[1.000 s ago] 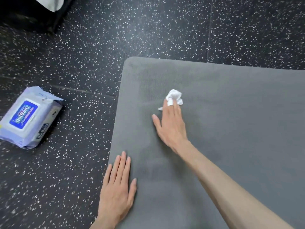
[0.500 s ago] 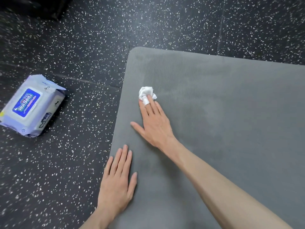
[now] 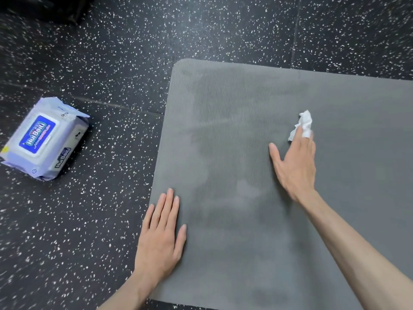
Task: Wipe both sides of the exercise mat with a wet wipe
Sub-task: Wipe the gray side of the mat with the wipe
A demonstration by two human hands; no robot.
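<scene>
My right hand (image 3: 295, 166) lies flat at centre right of the frame, its straight fingertips pressing a crumpled white wet wipe (image 3: 302, 124) onto the grey exercise mat (image 3: 234, 142); the wipe bunches just beyond the fingers. My left hand (image 3: 159, 238) rests open and flat at the mat's lower left edge. Left of the mat, a pack of wipes (image 3: 43, 139) lies on the black speckled floor (image 3: 111, 198).
</scene>
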